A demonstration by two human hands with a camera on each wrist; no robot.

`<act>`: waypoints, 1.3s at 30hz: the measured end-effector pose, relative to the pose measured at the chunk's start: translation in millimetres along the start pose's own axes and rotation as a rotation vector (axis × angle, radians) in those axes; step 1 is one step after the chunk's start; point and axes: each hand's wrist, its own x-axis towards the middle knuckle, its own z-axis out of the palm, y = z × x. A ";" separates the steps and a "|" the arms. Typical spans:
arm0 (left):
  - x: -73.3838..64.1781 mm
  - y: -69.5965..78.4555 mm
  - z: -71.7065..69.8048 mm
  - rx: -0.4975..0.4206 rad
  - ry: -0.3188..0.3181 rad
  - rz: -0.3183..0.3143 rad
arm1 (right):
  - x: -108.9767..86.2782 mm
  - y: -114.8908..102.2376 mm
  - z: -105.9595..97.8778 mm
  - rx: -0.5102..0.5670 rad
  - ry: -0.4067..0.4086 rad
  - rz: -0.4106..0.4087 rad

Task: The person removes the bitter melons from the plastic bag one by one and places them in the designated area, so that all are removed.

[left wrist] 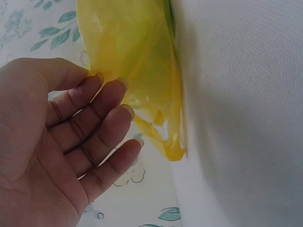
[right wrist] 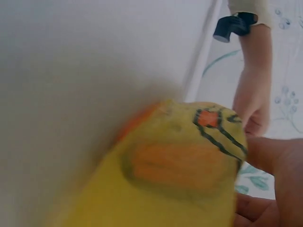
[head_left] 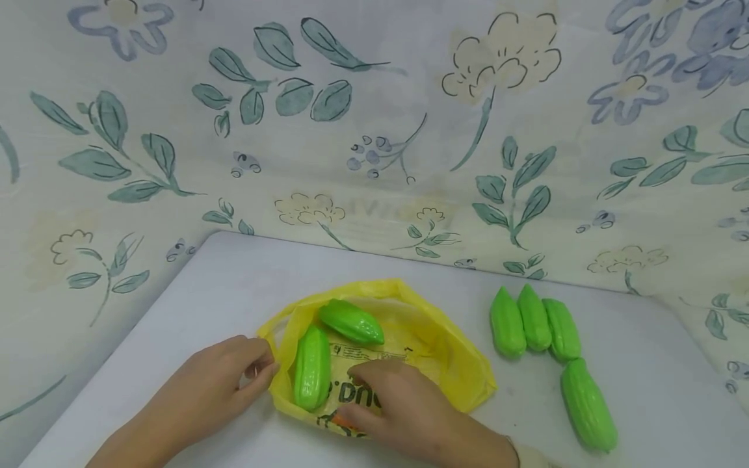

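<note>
A yellow plastic bag (head_left: 468, 354) with dark print lies on the white table, its mouth spread upward. Inside it are two glossy, ridged, elongated green fruits: one upright (head_left: 313, 369) at the left, one slanting (head_left: 352, 322) behind. My left hand (head_left: 219, 377) pinches the bag's left rim between thumb and forefinger; the other fingers are loosely bent in the left wrist view. Over the bag's front rim and mouth is my right hand (head_left: 404, 406), thumb apart from loosely bent fingers, with no fruit visible in it. In the right wrist view, the bag hides part of its fingers.
Right of the bag, three similar green fruits (head_left: 535, 322) stand side by side on the table (head_left: 257, 266), and another (head_left: 588, 406) lies in front of them. Floral-patterned cloth (head_left: 386, 117) rises behind the table's back edge and along its sides.
</note>
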 end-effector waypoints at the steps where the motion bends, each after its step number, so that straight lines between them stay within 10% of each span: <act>1: -0.1 0.1 0.0 0.001 0.001 0.001 | 1.7 0.4 2.1 0.022 0.013 -0.018; 16: 0.9 0.3 -2.0 0.016 -0.007 0.007 | 24.9 4.2 18.3 0.226 0.014 0.012; 39: 1.3 -1.7 -0.6 0.020 -0.044 0.000 | 39.8 -16.3 19.9 -0.012 0.019 0.086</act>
